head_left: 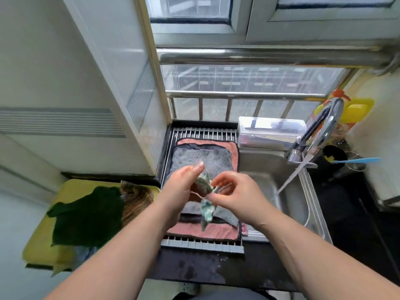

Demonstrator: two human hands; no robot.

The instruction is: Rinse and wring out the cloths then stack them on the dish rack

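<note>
Left hand and right hand pinch the crumpled green cloth over the dish rack. Best to spread it flat, then lay it squarely on the grey cloth.

You are standing in a small home kitchen. To your right a steel sink is set in a dark, wet counter, and its tap runs a thin stream of water into the basin. A dish rack lies across the sink's left part, with cloths spread flat on it. At the far side a window with a metal railing looks outdoors. A metal cup holding utensils stands at the far right.
</note>
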